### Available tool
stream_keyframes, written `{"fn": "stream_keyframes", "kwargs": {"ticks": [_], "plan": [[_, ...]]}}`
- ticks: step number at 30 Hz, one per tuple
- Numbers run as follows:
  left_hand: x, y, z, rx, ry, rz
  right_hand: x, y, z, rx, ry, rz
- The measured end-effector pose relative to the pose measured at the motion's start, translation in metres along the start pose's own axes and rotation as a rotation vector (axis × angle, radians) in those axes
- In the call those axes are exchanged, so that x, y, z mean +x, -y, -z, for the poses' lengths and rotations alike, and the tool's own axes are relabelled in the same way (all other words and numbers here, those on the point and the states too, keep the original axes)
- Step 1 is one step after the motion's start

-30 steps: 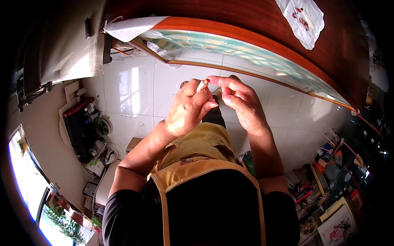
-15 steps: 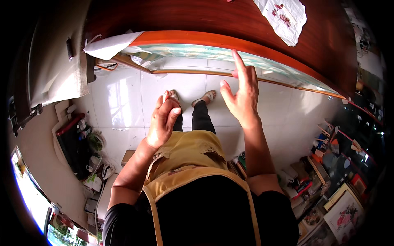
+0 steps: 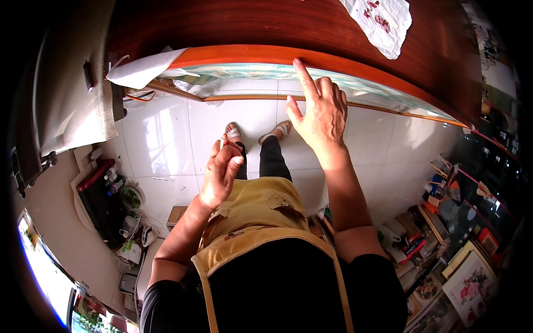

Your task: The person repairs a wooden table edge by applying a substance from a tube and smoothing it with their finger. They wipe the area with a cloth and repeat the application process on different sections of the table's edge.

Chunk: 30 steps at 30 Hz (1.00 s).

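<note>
My left hand [image 3: 221,173] is closed, its fingers curled in front of the apron. A small white stick-like piece [image 3: 223,141] with a reddish-brown end pokes up at those fingers; its kind is too small to make out. My right hand [image 3: 322,114] holds nothing. Its index finger stretches toward the orange-red front edge [image 3: 244,54] of the wooden table, and the thumb stands apart. The fingertip overlaps that edge in view; whether it touches, I cannot tell. The other fingers are partly bent.
A crumpled white paper [image 3: 383,33] with dark red bits lies on the dark red tabletop [image 3: 233,22]. Pale cloth [image 3: 147,67] covers the table's left corner. A wooden rail [image 3: 255,97] runs below the edge. Boxes and pictures [image 3: 472,288] crowd the right; plants [image 3: 131,197] stand left.
My right hand has moved a little left and up, turning its back more into view, its index finger reaching the table edge. The left hand stays nearly in place, still closed.
</note>
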<state>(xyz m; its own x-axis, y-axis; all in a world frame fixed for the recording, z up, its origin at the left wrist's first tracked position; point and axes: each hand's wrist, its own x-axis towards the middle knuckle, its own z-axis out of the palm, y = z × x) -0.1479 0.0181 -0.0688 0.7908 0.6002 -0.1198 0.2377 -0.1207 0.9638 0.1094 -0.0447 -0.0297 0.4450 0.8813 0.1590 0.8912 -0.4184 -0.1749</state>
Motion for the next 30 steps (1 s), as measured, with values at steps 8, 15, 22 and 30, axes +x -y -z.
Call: {"fn": "stream_keyframes", "kwargs": {"ticks": [8, 15, 22, 30], "plan": [[0.001, 0.003, 0.003, 0.006, -0.002, 0.016, -0.009, -0.005, 0.001, 0.092, -0.085, -0.040], [0.002, 0.001, 0.001, 0.005, 0.013, 0.006, -0.003, 0.003, -0.002, 0.051, 0.004, -0.033], [0.000, 0.001, 0.000, 0.016, -0.009, 0.023, -0.012, -0.002, -0.003, 0.082, -0.038, -0.007], [-0.001, 0.005, -0.002, 0.015, -0.001, 0.009, -0.006, 0.003, -0.006, 0.091, -0.024, -0.047]]}}
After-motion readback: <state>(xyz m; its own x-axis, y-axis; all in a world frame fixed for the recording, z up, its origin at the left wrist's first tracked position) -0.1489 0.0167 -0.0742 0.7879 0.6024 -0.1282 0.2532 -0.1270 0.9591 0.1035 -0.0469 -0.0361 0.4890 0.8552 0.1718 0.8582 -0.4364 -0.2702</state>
